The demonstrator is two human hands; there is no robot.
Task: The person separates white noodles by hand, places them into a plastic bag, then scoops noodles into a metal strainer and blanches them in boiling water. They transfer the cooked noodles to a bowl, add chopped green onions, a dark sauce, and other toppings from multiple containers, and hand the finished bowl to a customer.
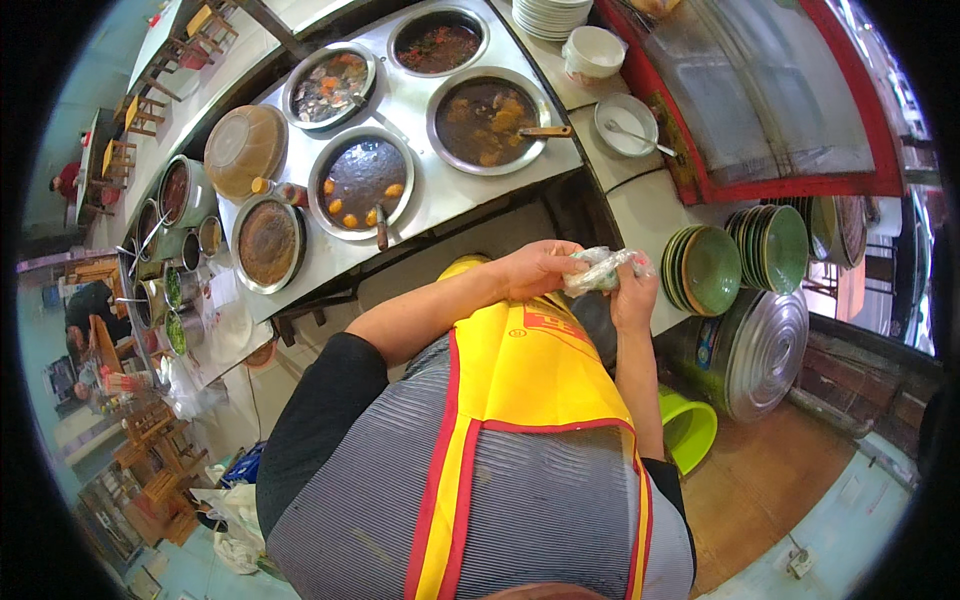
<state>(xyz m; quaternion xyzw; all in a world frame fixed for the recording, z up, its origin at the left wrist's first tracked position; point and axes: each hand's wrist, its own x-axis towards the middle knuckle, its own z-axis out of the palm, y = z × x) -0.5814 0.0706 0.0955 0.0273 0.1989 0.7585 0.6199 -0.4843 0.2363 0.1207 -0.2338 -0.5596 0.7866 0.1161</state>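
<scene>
My left hand (pixel 541 268) and my right hand (pixel 634 296) hold a crumpled clear plastic bag (pixel 600 270) between them, above the yellow apron (pixel 525 360). Something green and a bit of red show through the plastic; what is inside cannot be told. The left fingers pinch one end, and the right fist grips the other. Beyond my hands, a metal counter (pixel 405 120) carries several metal pots, among them one of dark broth with a wooden-handled utensil (pixel 546 131) and one with eggs (pixel 364 184).
Stacked green bowls (pixel 711 270) stand right of my hands, over a large lidded metal pot (pixel 765 356) and a lime-green bucket (pixel 688 435). A white bowl with a spoon (pixel 626 124) sits near a red-framed glass cabinet (pixel 780 90). Smaller containers (pixel 184 191) crowd the left.
</scene>
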